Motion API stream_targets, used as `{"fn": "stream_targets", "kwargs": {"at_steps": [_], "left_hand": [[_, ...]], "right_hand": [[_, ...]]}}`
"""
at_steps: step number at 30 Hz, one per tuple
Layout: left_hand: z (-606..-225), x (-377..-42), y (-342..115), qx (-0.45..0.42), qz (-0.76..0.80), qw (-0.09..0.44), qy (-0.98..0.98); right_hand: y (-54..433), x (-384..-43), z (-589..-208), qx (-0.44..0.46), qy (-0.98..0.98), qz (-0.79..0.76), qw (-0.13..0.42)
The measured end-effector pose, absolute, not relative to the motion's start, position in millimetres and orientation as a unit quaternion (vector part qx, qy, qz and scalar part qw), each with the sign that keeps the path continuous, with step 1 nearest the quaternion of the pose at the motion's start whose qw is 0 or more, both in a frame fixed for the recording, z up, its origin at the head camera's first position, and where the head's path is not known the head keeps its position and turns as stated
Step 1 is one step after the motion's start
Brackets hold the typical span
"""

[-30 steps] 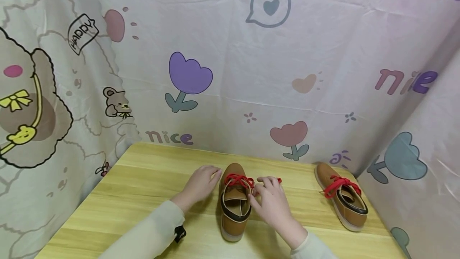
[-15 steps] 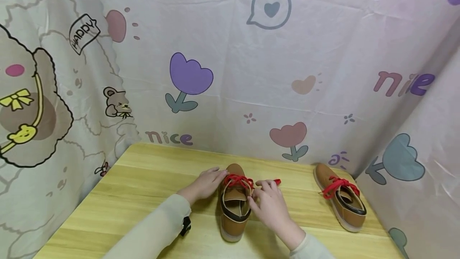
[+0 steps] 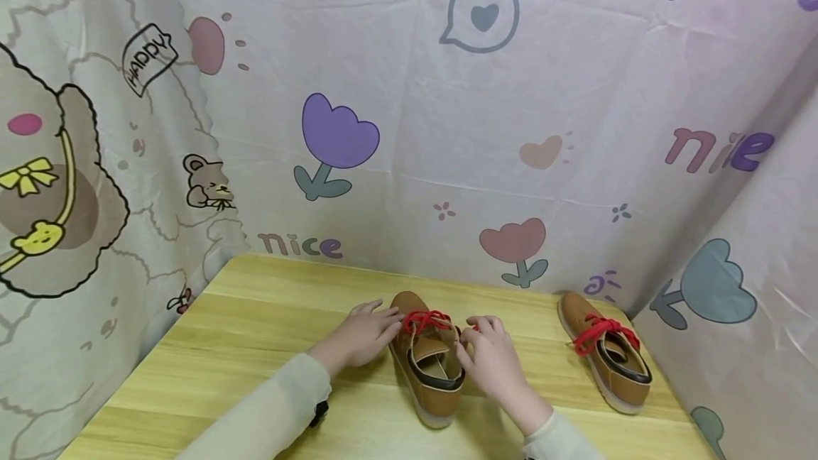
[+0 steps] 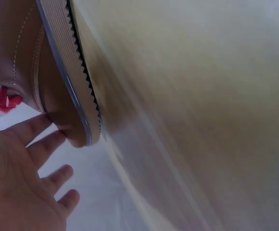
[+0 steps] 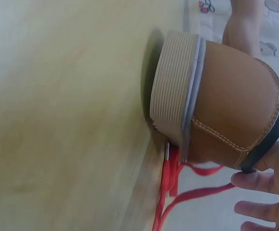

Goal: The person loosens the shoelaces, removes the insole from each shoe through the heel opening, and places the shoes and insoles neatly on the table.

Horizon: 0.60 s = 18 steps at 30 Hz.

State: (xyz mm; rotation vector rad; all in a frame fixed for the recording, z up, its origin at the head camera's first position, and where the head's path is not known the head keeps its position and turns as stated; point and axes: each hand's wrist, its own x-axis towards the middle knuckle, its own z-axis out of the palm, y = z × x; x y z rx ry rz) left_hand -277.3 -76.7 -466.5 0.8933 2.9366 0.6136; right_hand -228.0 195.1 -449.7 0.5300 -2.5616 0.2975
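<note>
A brown leather shoe [image 3: 437, 402] with a black collar and red laces [image 3: 427, 319] stands on the wooden table, heel toward me and toe angled left. My left hand [image 3: 363, 336] lies along its left front side, fingers spread; in the left wrist view the fingertips [image 4: 57, 139] meet the toe. On the other side, my right hand [image 3: 492, 357] pinches the edge of the collar with thumb and forefinger. Its other fingers stand apart from the shoe in the right wrist view. Loose red lace ends [image 5: 166, 183] hang beside the sole there.
A matching brown shoe [image 3: 629, 382], its red laces tied in a bow, stands at the table's right side. Patterned cloth [image 3: 434, 77] hangs behind the wooden table [image 3: 255, 318] and along both sides.
The shoe has turned, its heel swinging right and its toe shifting left. The left hand came in to the toe, and the right hand has moved slightly right with the collar.
</note>
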Motion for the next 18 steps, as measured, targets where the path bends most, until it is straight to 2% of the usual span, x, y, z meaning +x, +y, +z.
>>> {"fn": "stream_targets", "kwargs": {"at_steps": [12, 18], "left_hand": [[-467, -265, -72, 0.285, 0.178, -0.028, 0.941], [-469, -278, -69, 0.282, 0.216, -0.09, 0.93]], "right_hand": [[202, -231, -445, 0.184, -0.947, 0.112, 0.24], [201, -227, -441, 0.177, -0.953, 0.119, 0.217]]}}
